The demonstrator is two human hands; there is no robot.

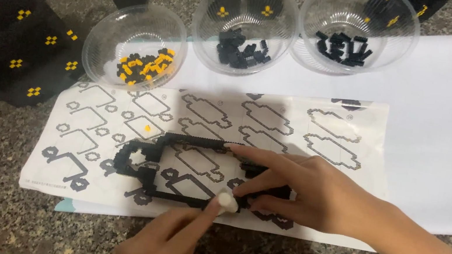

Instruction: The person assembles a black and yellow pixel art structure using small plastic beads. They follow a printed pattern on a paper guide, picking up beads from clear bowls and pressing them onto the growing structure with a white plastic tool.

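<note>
Black brick frame (173,164) lies on the instruction sheet (88,143), pinned by right hand (311,192); left hand (162,248) pinches a white tool (228,203).

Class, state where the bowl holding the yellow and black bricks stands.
In the head view, the bowl of yellow and black bricks stands upper left, leftmost of three clear bowls, just above the instruction sheet.

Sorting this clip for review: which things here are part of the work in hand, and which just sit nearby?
In use: black brick outline, instruction sheet, left hand, right hand.
Nearby: bowl of yellow and black bricks, two bowls of black bricks, finished black-and-yellow builds.
</note>
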